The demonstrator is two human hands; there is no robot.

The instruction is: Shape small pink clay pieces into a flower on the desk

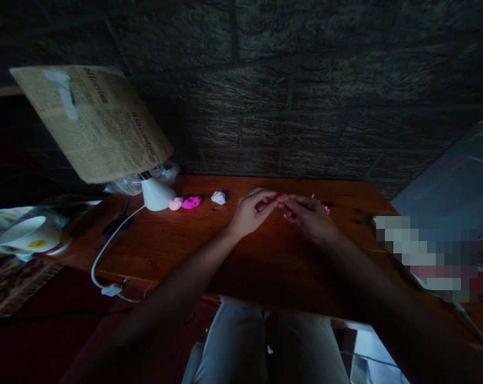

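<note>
My left hand [250, 212] and my right hand [311, 216] meet fingertip to fingertip just above the wooden table. Both pinch at the same spot; whatever lies between the fingers is too small and dim to name. Beyond and beside my right hand are small pink bits [325, 209], partly covered by it. Left of my hands sits a white lump [218, 198] that looks like modelling clay. Farther left, a bright pink lump [191, 202] touches a pale pink lump [176, 203] at the lamp's foot.
A lamp [157, 193] with a newsprint shade stands at left, its white cord running over the table's [241, 266] front edge. Dark scissors [119, 218] lie beside it. At far left is a white cup [29, 234]. A blurred-out object [429, 261] lies right; a stone-patterned wall [257, 106] rises behind.
</note>
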